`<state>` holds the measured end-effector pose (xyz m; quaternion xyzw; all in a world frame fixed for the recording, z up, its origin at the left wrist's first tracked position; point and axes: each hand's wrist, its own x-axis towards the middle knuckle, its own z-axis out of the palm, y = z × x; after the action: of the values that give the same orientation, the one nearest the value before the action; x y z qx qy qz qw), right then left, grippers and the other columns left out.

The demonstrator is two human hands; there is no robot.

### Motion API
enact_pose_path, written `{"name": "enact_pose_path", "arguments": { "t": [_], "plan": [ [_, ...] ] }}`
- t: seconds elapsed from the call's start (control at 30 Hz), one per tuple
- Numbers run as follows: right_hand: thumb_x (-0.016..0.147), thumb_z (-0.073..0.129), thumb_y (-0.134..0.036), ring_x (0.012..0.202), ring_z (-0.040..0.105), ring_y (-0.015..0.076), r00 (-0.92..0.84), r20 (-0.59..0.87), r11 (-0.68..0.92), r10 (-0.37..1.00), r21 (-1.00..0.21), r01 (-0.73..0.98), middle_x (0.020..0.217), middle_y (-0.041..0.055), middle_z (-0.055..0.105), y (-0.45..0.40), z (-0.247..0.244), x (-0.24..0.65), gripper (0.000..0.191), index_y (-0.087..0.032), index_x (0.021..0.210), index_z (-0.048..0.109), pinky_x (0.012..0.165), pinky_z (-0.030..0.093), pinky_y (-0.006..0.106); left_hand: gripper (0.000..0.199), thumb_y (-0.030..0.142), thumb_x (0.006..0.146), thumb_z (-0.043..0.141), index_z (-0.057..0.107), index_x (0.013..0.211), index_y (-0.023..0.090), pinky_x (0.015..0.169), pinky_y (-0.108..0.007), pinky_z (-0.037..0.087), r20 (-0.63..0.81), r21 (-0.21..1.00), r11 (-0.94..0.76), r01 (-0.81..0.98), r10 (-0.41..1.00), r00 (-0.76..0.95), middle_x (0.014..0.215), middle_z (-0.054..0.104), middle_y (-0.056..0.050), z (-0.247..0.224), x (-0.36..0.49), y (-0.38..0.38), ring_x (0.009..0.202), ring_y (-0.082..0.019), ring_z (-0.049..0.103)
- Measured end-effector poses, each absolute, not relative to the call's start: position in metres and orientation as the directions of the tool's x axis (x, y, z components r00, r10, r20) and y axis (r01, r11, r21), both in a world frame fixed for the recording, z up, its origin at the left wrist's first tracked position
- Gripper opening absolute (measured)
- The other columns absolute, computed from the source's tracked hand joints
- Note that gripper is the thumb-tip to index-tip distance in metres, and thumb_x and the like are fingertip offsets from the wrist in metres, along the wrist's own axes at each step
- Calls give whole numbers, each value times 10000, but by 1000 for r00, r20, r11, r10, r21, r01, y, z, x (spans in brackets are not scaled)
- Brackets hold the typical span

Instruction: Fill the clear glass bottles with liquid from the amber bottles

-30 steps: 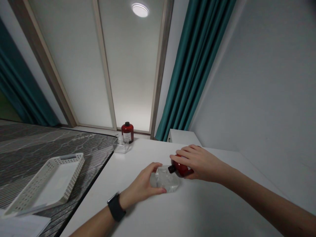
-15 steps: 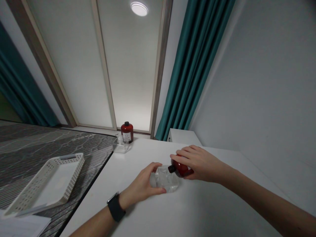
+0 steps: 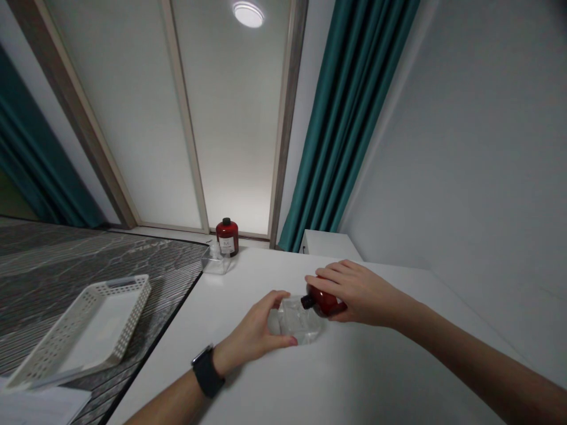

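My left hand (image 3: 259, 333) grips a clear transparent container (image 3: 301, 323) from its left side, thumb at the near side and fingers at the far side. The container rests on the white table (image 3: 274, 383). My right hand (image 3: 354, 292) is wrapped round a dark red bottle (image 3: 325, 301), tilted on its side. The bottle's black neck end points left, over the clear container. Whether liquid flows from it cannot be made out. A black watch sits on my left wrist.
Another red bottle (image 3: 227, 237) with a black cap and white label stands at the table's far left corner, beside a small clear box (image 3: 215, 264). A white perforated basket (image 3: 84, 330) and papers (image 3: 44, 404) lie on the grey surface at left.
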<state>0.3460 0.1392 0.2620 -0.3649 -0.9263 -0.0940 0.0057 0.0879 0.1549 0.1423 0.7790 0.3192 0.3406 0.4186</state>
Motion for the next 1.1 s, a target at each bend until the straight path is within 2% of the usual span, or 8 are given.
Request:
{"name": "enact_pose_path", "arguments": {
  "t": [0.23, 0.5, 0.7, 0.9, 1.1],
  "plan": [
    [770, 811, -365, 1090, 620, 318, -719, 83, 705, 690, 148, 693, 1254, 101, 674, 139, 258, 348, 730, -245, 1403, 467, 906, 488, 462, 703, 255, 701, 861, 501, 1303, 201, 1048, -472, 470, 261, 874, -441, 205, 781, 567, 1286, 622, -106, 142, 88, 156, 1165, -295, 609],
    [769, 807, -382, 1162, 621, 327, -672, 114, 675, 732, 10, 737, 1316, 127, 661, 137, 252, 349, 763, -247, 1438, 465, 943, 481, 473, 681, 261, 709, 852, 509, 1294, 200, 1052, -477, 472, 276, 877, -447, 178, 771, 574, 1286, 624, -113, 142, 88, 156, 1171, -299, 611],
    [736, 828, -390, 1184, 620, 333, -621, 200, 645, 758, -84, 760, 1342, 129, 648, 138, 232, 353, 791, -246, 1429, 475, 965, 492, 483, 644, 221, 737, 801, 491, 1302, 207, 1065, -487, 468, 288, 854, -479, 203, 760, 582, 1309, 606, -107, 139, 89, 157, 1193, -291, 595],
    [705, 842, -329, 1198, 617, 339, -536, 268, 594, 800, -234, 770, 1359, 118, 633, 139, 207, 360, 839, -287, 1441, 441, 986, 496, 502, 631, 177, 735, 774, 472, 1288, 221, 1062, -470, 482, 314, 827, -519, 217, 745, 588, 1282, 603, -87, 132, 88, 160, 1175, -280, 599],
    [701, 825, -291, 1241, 583, 334, -365, 320, 477, 875, -436, 763, 1381, 139, 593, 136, 181, 366, 848, -255, 1447, 423, 1028, 483, 518, 627, 166, 733, 761, 454, 1277, 221, 1064, -473, 489, 319, 830, -521, 201, 738, 595, 1265, 581, -92, 123, 88, 164, 1183, -286, 585]
  ]
}}
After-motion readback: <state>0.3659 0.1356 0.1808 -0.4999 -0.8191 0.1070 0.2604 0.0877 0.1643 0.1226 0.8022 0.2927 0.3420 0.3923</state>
